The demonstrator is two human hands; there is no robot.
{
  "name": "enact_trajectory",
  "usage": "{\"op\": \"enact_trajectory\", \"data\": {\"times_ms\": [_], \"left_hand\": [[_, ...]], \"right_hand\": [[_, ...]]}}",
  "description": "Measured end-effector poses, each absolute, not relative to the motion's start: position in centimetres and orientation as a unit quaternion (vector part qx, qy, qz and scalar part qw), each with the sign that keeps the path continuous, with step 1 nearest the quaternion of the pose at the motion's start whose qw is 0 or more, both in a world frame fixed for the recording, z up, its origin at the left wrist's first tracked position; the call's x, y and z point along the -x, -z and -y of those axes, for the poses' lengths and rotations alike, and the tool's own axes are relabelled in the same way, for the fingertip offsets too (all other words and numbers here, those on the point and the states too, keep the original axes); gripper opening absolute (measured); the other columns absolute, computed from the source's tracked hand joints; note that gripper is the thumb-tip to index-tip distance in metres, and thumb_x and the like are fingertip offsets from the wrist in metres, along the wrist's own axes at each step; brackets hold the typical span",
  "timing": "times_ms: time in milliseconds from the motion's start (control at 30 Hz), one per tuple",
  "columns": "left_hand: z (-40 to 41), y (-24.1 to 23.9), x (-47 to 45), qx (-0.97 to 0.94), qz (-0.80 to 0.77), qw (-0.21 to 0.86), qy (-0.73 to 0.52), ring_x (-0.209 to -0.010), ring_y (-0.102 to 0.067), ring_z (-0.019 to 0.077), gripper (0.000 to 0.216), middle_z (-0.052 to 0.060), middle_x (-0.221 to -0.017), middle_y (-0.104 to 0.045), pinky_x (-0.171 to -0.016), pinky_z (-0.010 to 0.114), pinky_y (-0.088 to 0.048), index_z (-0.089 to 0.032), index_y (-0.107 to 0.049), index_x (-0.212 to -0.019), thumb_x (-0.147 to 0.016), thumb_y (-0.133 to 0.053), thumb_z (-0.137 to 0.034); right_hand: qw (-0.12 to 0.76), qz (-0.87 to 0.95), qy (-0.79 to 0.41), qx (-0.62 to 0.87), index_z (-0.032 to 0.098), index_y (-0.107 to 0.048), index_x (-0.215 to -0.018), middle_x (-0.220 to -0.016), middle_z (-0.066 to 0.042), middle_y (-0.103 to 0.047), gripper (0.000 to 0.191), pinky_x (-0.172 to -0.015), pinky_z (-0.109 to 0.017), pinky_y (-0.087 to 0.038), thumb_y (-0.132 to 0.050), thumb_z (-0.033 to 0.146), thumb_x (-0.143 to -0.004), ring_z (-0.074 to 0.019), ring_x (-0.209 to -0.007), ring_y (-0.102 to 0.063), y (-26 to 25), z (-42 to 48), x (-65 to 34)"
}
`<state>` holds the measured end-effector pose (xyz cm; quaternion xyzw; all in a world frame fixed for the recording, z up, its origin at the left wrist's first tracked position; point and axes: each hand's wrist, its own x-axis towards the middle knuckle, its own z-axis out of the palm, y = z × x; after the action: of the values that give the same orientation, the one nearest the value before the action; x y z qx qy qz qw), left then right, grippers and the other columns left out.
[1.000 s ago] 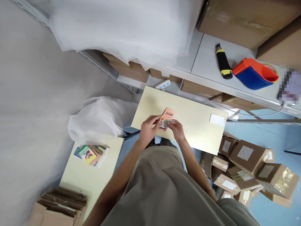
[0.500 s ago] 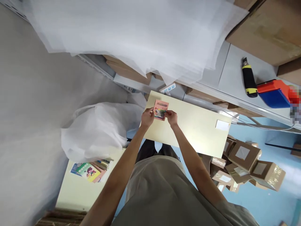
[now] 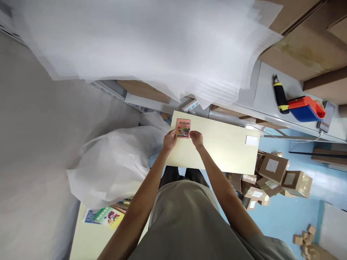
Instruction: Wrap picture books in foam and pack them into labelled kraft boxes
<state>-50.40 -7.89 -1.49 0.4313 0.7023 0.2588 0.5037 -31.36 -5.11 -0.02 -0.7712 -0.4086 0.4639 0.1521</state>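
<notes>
A small pink booklet [image 3: 183,128] with a colourful picture on its cover lies near the far left corner of a pale yellow table [image 3: 222,148]. My left hand [image 3: 170,139] pinches its left edge, fingers closed on it. My right hand [image 3: 196,138] grips its lower right corner the same way. Both arms reach forward from my body, and the booklet lies flat or nearly flat on the tabletop.
White foam sheets [image 3: 151,43] hang over a grey shelf [image 3: 268,97] holding a utility knife [image 3: 279,94] and an orange-blue tape dispenser [image 3: 306,108]. Taped cardboard parcels [image 3: 273,168] are piled at the right. A white bag [image 3: 114,162], colourful books [image 3: 104,216] and a white label [image 3: 252,140] are nearby.
Both hands have carried the booklet away from my body to the table's far left corner. The camera has tilted, so more foam sheet and blue floor show.
</notes>
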Motion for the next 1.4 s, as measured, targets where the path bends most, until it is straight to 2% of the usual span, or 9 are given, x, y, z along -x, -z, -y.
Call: {"op": "enact_trajectory", "data": {"times_ms": [200, 433, 600, 733, 833, 967, 1167, 1267, 1400], "left_hand": [[8.9, -2.6, 54.0, -0.428, -0.641, 0.506, -0.388, -0.131, -0.078, 0.0277, 0.032, 0.012, -0.136, -0.083, -0.116, 0.044, -0.063, -0.023, -0.079, -0.127, -0.106, -0.058, -0.037], [6.6, -11.3, 57.6, -0.439, -0.587, 0.449, -0.511, -0.128, -0.079, 0.0283, 0.04, 0.014, -0.133, -0.083, -0.113, 0.045, -0.064, -0.022, -0.077, -0.131, -0.106, -0.065, -0.051], [2.7, -18.3, 59.6, -0.509, -0.584, 0.341, -0.533, -0.123, -0.08, 0.0262, 0.035, 0.012, -0.133, -0.083, -0.113, 0.041, -0.063, -0.023, -0.078, -0.128, -0.11, -0.063, -0.049], [-2.1, -22.3, 61.2, -0.581, -0.611, 0.201, -0.5, -0.135, -0.073, 0.0269, 0.026, 0.011, -0.138, -0.08, -0.126, 0.046, -0.054, -0.023, -0.077, -0.128, -0.11, -0.063, -0.035], [-6.1, -23.4, 62.3, -0.618, -0.62, 0.144, -0.46, -0.148, -0.064, 0.0286, 0.027, 0.009, -0.148, -0.076, -0.134, 0.05, -0.046, -0.025, -0.078, -0.127, -0.102, -0.068, -0.02], [-10.4, -23.1, 63.5, -0.668, -0.606, 0.147, -0.407, -0.156, -0.057, 0.0327, 0.035, 0.012, -0.156, -0.072, -0.136, 0.053, -0.042, -0.023, -0.08, -0.125, -0.091, -0.078, -0.014], [-12.6, -23.6, 65.3, -0.704, -0.587, 0.155, -0.369, -0.138, -0.071, 0.0309, 0.018, 0.009, -0.139, -0.082, -0.131, 0.052, -0.048, -0.024, -0.087, -0.11, -0.096, -0.076, -0.02], [-12.7, -24.3, 65.7, -0.717, -0.576, 0.149, -0.362, -0.132, -0.074, 0.0294, 0.017, 0.007, -0.133, -0.084, -0.127, 0.048, -0.052, -0.023, -0.088, -0.105, -0.101, -0.072, -0.023], [-13.0, -24.9, 65.6, -0.705, -0.587, 0.157, -0.366, -0.125, -0.078, 0.0284, 0.017, 0.005, -0.127, -0.086, -0.121, 0.045, -0.057, -0.025, -0.089, -0.101, -0.1, -0.072, -0.022]], "right_hand": [[0.233, 0.441, -0.486, 0.717, 0.026, -0.078, -0.092, -0.101, -0.006, -0.087, 0.016, -0.097, -0.04, -0.066, -0.069, 0.038, -0.085, -0.0259, -0.099, -0.083, -4.8, 7.8, 31.3], [0.33, 0.51, -0.482, 0.632, 0.024, -0.082, -0.102, -0.108, -0.009, -0.088, 0.032, -0.093, -0.042, -0.069, -0.075, 0.053, -0.089, -0.0278, -0.099, -0.083, -12.7, 6.8, 33.5], [0.388, 0.588, -0.419, 0.573, 0.024, -0.083, -0.108, -0.112, -0.009, -0.086, 0.035, -0.098, -0.04, -0.069, -0.071, 0.056, -0.1, -0.0273, -0.104, -0.083, -20.2, 2.8, 36.1], [0.394, 0.688, -0.287, 0.537, 0.025, -0.082, -0.111, -0.118, -0.009, -0.083, 0.031, -0.103, -0.042, -0.067, -0.065, 0.051, -0.108, -0.0268, -0.109, -0.081, -24.3, -2.7, 38.0], [0.372, 0.736, -0.204, 0.527, 0.023, -0.079, -0.118, -0.132, -0.013, -0.079, 0.024, -0.111, -0.046, -0.064, -0.063, 0.039, -0.111, -0.0287, -0.12, -0.077, -25.4, -7.6, 39.4], [0.305, 0.773, -0.176, 0.528, 0.019, -0.08, -0.122, -0.141, -0.015, -0.077, 0.021, -0.12, -0.05, -0.057, -0.07, 0.025, -0.104, -0.0315, -0.131, -0.072, -24.7, -12.8, 41.1], [0.274, 0.782, -0.166, 0.535, 0.018, -0.081, -0.121, -0.137, -0.014, -0.077, 0.023, -0.119, -0.048, -0.055, -0.075, 0.017, -0.099, -0.032, -0.129, -0.07, -23.8, -14.4, 41.9], [0.272, 0.784, -0.166, 0.533, 0.018, -0.083, -0.116, -0.136, -0.014, -0.077, 0.02, -0.115, -0.046, -0.056, -0.068, 0.016, -0.104, -0.0314, -0.125, -0.072, -24.0, -14.1, 41.7], [0.275, 0.79, -0.16, 0.524, 0.021, -0.084, -0.113, -0.13, -0.012, -0.08, 0.027, -0.111, -0.044, -0.059, -0.057, 0.02, -0.11, -0.0303, -0.12, -0.074, -24.4, -14.1, 41.5]]}}
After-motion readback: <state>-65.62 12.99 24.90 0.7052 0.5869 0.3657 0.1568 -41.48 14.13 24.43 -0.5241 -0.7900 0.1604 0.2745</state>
